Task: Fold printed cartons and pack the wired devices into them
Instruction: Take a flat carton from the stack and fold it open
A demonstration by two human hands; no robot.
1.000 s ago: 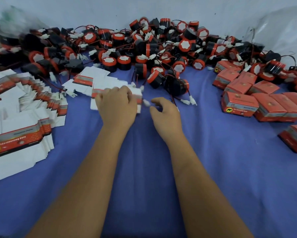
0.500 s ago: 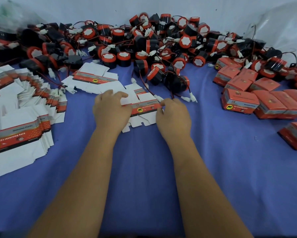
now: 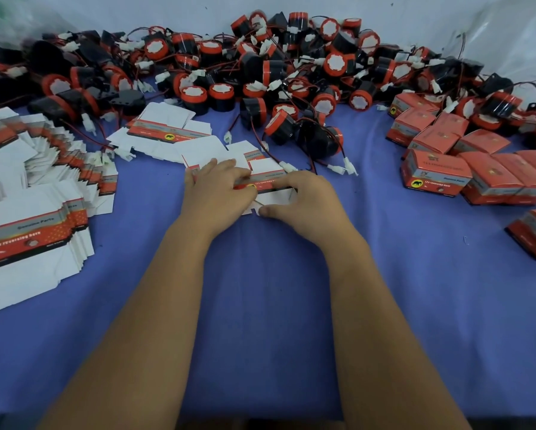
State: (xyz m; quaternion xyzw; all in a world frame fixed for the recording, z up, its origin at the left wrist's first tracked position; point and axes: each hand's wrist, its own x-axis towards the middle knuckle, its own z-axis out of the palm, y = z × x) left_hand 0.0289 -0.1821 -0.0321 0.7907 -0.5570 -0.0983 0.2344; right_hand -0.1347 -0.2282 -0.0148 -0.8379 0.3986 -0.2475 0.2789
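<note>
Carton blank (image 3: 268, 176) held flat on blue cloth (image 3: 260, 305) at frame centre, likely pinned so panels can be creased. Left hand (image 3: 217, 189) laid over blank's left half, fingers curled onto it; right hand (image 3: 304, 197) clamped on right end, thumb under near edge. Printed band visible between hands. Wired devices (image 3: 260, 72) heaped across upper frame, untouched. Flat blanks (image 3: 37, 218) stacked left, packed cartons (image 3: 465, 162) right.

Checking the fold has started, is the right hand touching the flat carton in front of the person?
Touching. The head view shows the right hand with fingers over the flat carton and the thumb at its lower edge; the left hand holds it too.
</note>
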